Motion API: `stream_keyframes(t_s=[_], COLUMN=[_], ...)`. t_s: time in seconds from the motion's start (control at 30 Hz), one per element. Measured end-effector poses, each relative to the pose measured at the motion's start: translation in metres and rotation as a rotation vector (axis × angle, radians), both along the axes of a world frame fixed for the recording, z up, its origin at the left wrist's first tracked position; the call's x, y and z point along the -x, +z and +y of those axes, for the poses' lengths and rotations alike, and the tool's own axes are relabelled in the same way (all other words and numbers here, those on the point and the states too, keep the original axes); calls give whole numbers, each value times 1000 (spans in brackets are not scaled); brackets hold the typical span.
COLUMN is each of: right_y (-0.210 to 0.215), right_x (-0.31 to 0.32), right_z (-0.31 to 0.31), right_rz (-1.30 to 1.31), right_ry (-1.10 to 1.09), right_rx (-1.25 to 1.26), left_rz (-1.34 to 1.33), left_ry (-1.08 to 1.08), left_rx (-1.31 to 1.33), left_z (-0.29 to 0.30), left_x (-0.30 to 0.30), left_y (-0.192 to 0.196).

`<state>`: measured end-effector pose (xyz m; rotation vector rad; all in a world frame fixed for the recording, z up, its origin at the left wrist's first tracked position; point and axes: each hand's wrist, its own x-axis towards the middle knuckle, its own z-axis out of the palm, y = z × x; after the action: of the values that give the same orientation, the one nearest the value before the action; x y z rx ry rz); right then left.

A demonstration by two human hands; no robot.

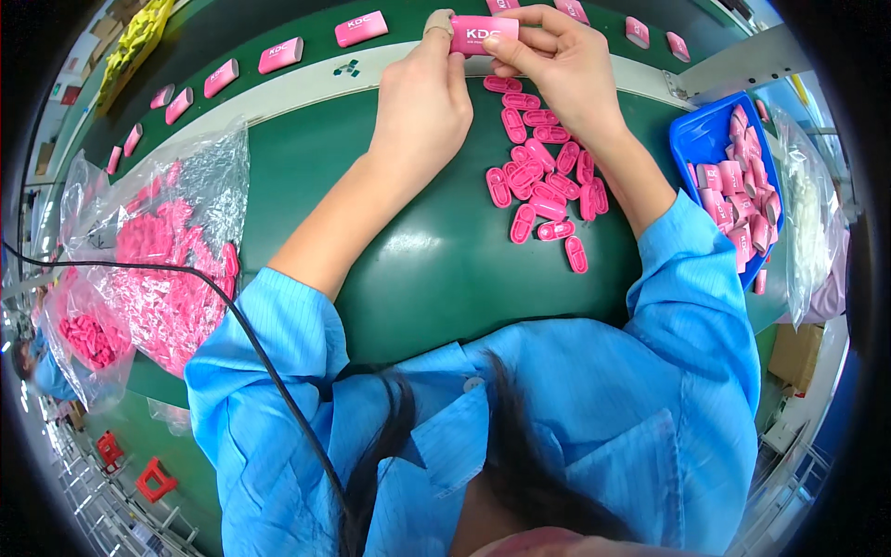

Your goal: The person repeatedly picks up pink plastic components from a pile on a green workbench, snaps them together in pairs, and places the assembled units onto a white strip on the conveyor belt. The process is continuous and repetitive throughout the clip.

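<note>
A pink flattened-tube casing [471, 39] with white print is held up over the pale rail at the table's far edge. My left hand [419, 113] grips its left end, one fingertip covered by a beige finger cot. The fingers of my right hand [568, 76] pinch the right end, thumb across the front. Whether a cap sits in either end is hidden by my fingers. Just below my hands, a loose spread of pink oval end caps [525, 172] lies on the green table [408, 269], with a few smooth pink pieces among them.
A blue bin [685, 137] of pink casings stands at the right, beside a clear bag [806, 223] of whitish pieces. Clear bags of pink parts [172, 269] lie at the left. More casings line the dark belt [320, 37] beyond the rail. A black cable [251, 330] crosses my left sleeve.
</note>
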<state>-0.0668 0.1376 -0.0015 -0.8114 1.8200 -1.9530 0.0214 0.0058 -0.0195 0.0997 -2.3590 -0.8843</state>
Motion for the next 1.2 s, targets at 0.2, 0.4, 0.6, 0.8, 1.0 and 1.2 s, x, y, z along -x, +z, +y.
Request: stream_keyframes(t_s=[0.2,0.4,0.6,0.8,1.0,1.2], right_y=[-9,-24,4,-3,2,-9], right_x=[33,81,75,81,40,29], right_z=[-23,-64,-54,-23,7,7], right_rz=[-12,223,897,762,-9,-123], right_ry=[5,-6,-355,-169,93,153], right_rx=[-93,-270,-768,-545,-46,-79], left_rz=[33,155,-7,-121,-249,-117], left_ry=[54,-112,-220,-194,-228,-287], left_rx=[200,291,438,359,-633,-919], left_z=[-24,-29,0,1,-26,-30], left_x=[15,12,15,13,13,17], left_y=[-1,12,6,6,9,-2])
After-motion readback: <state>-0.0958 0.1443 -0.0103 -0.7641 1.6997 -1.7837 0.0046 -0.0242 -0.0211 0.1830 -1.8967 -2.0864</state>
